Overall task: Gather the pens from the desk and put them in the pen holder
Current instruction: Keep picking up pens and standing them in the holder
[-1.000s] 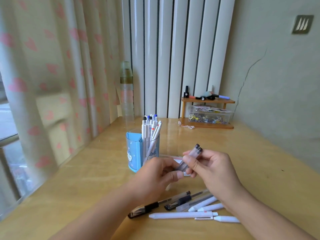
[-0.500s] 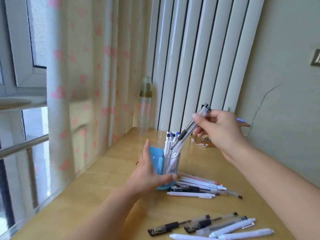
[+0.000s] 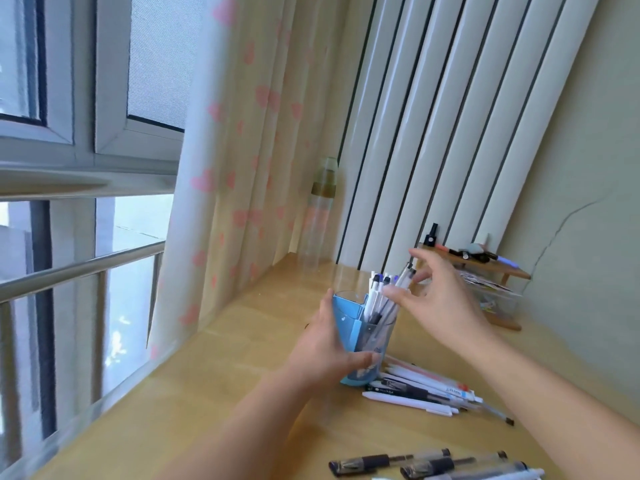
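The pen holder (image 3: 363,344) stands on the wooden desk (image 3: 242,358), a blue body with a clear cup at its front, tipped slightly in this slanted view. The left hand (image 3: 325,351) grips it from the window side — fingers up along the blue wall, thumb hooked across the clear front near the base.

Above the rim, the right hand (image 3: 440,299) hovers with fingers spread and loosely bent. Its thumb and fingertips are at the top of a clear pen (image 3: 403,278), which stands in the cup with its cap end up, leaning toward the right. Motion blur hides whether the fingers pinch it or have let go; I cannot tell. More pens (image 3: 375,296) stand beside it in the cup, white barrels upright, dark and blue tips up.

Just right of the holder's base a bundle of loose pens (image 3: 426,389) lies flat — long axes running from the holder toward the right and nearer edge, roughly parallel. Closer to the person, at the bottom of the view, clear black-grip pens (image 3: 391,462) lie almost crosswise, left to right.

Behind, a small wooden shelf (image 3: 485,268) sits by the wall, and a tall bottle (image 3: 320,216) stands beside the curtain (image 3: 242,168).
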